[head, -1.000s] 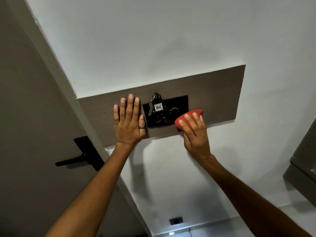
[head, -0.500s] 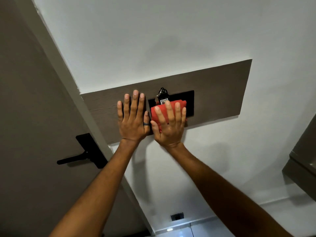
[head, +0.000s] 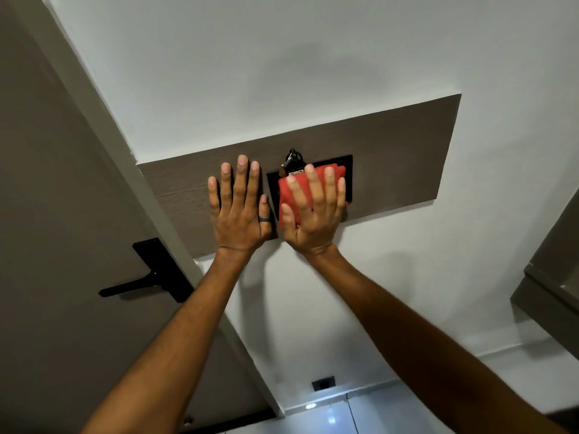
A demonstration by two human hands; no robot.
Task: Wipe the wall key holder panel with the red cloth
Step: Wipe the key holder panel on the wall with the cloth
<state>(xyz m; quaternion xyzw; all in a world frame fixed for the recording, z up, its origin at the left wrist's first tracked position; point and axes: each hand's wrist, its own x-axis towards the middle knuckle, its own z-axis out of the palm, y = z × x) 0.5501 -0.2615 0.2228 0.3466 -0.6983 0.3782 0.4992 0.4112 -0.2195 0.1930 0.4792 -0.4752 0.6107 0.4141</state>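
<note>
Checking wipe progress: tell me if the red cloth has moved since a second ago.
Yes. The red cloth went left across the black plate, from its right end to over the keys.

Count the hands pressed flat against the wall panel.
2. The left hand lies bare on the wooden panel; the right hand presses the red cloth over the black plate.

The right hand (head: 313, 211) presses the red cloth (head: 300, 183) flat over the black plate (head: 347, 177) at the wooden panel's (head: 401, 158) middle. The left hand (head: 239, 208) lies flat, fingers spread, just beside it, toward the panel's left end. Keys (head: 293, 161) hang above the cloth.
</note>
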